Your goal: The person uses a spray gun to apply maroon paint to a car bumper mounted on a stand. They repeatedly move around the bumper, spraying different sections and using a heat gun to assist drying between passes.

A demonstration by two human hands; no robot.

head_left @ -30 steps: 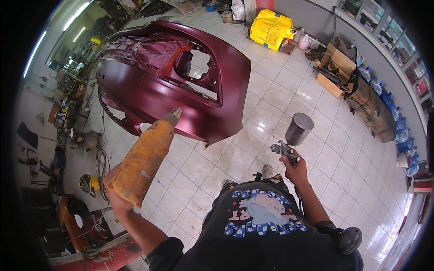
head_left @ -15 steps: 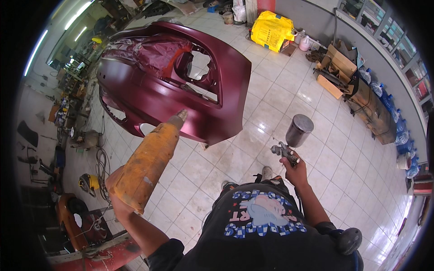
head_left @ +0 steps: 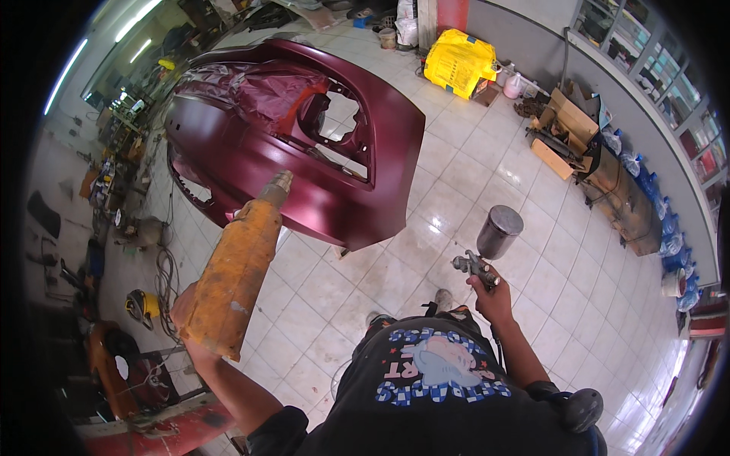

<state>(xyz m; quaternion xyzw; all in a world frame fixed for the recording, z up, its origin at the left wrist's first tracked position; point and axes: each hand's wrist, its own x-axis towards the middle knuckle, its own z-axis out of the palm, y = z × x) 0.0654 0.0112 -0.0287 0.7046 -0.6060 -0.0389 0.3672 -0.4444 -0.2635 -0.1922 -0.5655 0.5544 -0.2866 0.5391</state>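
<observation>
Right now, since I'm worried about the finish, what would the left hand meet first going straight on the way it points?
Probably the maroon car bumper: the left hand holds an orange heat gun whose nozzle points toward it, though depth is unclear.

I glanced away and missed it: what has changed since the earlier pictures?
The heat gun in the left hand swung its nozzle slightly right, then left past where it began, near the maroon car bumper. The view shifted too, so most things sit slightly lower in it. Nothing was taken hold of or let go; the right hand still holds the spray gun.
</observation>
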